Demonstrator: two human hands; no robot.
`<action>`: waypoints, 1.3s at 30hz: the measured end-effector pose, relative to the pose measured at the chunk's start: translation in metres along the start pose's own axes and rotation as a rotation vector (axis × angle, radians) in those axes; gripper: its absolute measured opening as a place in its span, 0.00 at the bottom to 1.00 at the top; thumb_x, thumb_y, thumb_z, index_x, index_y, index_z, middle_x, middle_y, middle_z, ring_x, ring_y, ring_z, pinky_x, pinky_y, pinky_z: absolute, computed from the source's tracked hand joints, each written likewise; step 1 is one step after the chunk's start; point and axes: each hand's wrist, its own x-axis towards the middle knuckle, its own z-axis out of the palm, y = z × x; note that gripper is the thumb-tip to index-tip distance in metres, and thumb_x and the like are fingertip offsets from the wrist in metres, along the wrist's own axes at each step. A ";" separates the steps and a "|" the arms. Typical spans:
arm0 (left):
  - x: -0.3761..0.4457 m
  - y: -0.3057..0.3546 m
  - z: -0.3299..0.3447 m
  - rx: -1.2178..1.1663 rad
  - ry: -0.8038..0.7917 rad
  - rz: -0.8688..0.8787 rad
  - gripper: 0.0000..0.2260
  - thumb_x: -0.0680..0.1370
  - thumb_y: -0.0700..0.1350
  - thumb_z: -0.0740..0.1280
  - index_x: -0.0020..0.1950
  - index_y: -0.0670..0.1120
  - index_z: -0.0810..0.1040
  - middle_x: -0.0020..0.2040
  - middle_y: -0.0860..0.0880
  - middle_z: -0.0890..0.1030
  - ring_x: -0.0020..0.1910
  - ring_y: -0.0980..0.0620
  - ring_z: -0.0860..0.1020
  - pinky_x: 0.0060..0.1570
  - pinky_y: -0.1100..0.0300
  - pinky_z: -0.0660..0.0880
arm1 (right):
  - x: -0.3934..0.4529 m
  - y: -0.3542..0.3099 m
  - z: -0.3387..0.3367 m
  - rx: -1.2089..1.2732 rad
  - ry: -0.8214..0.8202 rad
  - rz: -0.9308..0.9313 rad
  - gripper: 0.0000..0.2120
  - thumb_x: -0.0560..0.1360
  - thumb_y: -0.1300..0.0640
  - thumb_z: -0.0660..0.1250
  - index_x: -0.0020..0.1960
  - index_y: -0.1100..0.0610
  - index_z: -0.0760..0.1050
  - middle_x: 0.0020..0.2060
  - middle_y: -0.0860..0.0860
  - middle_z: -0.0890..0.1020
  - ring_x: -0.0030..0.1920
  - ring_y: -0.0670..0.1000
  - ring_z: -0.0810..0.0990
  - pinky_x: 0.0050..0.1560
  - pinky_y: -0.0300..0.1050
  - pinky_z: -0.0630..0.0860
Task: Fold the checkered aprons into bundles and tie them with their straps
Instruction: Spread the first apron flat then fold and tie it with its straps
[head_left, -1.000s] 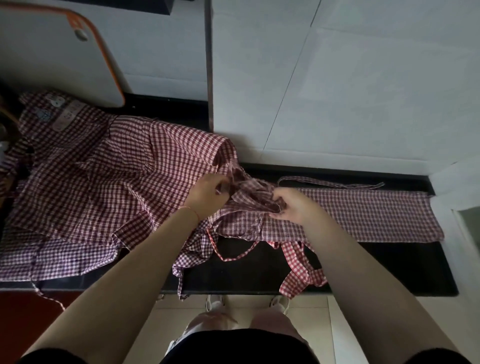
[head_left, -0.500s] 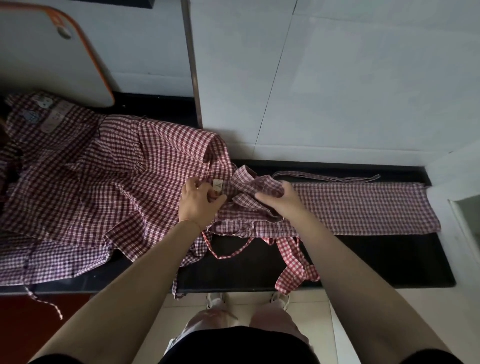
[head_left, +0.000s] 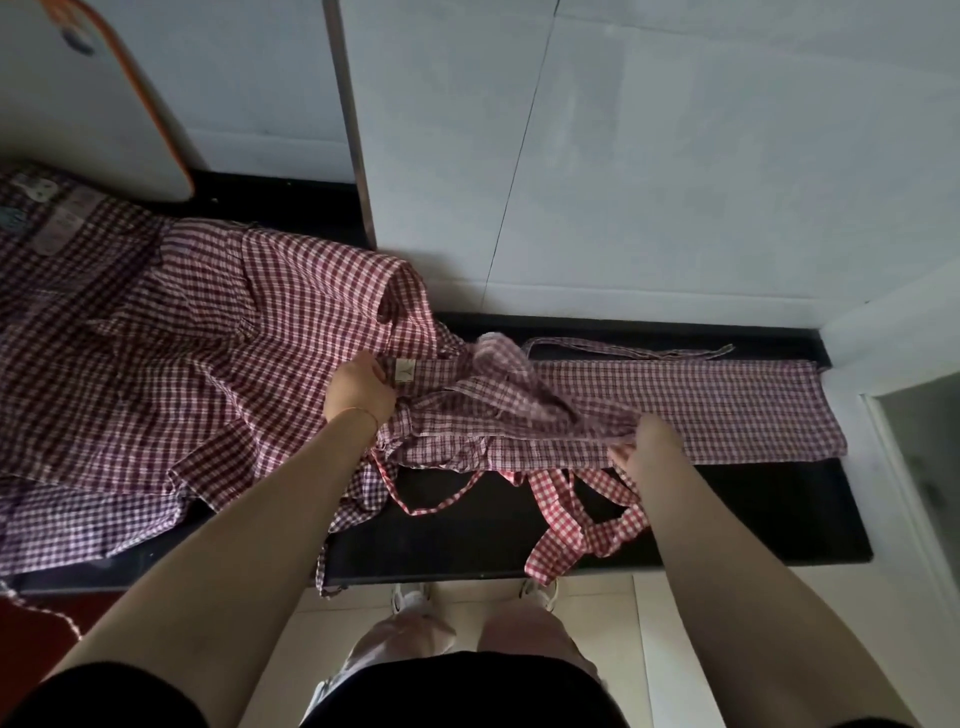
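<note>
Checkered cloth of the working apron is pinched at its near hem by the right hand, fingers curled onto the fabric. The left hand holds the same apron's bunched end beside a small white label, fingers closed on the cloth. Between the two hands the fabric rises in a loose, rumpled fold; to the right it lies flat as a long band reaching almost to the right edge of the black countertop. One thin strap runs along the back edge near the wall; brighter red straps trail across the front and one end hangs over the front edge. A pile of further aprons covers the left end of the countertop, touching the working apron, with a white board leaning against the wall behind it. Judgement: folding is at an early stage, no bundle formed. Risks: the overhanging straps may snag or drag the cloth off the front edge, and the adjoining pile may be caught into the fold because the fabrics overlap.
</note>
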 end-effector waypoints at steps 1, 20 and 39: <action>0.000 0.000 0.001 -0.009 -0.003 -0.004 0.08 0.74 0.33 0.64 0.48 0.45 0.76 0.44 0.47 0.78 0.36 0.52 0.72 0.30 0.58 0.67 | 0.003 -0.001 0.000 -0.058 0.002 -0.031 0.18 0.82 0.58 0.60 0.71 0.62 0.69 0.63 0.59 0.77 0.61 0.61 0.78 0.48 0.51 0.79; -0.025 0.003 0.005 -0.101 -0.066 -0.026 0.17 0.79 0.45 0.64 0.66 0.43 0.71 0.57 0.44 0.78 0.47 0.48 0.73 0.43 0.54 0.68 | 0.029 -0.032 -0.023 -0.431 0.086 -0.184 0.17 0.80 0.60 0.61 0.68 0.63 0.71 0.54 0.62 0.80 0.42 0.54 0.79 0.48 0.51 0.81; -0.046 0.103 0.044 0.393 0.011 0.695 0.34 0.75 0.30 0.62 0.78 0.50 0.60 0.79 0.49 0.56 0.64 0.45 0.72 0.50 0.54 0.78 | -0.009 0.018 0.076 -1.440 -0.184 -1.506 0.14 0.74 0.55 0.71 0.59 0.54 0.78 0.60 0.54 0.75 0.64 0.56 0.72 0.65 0.56 0.69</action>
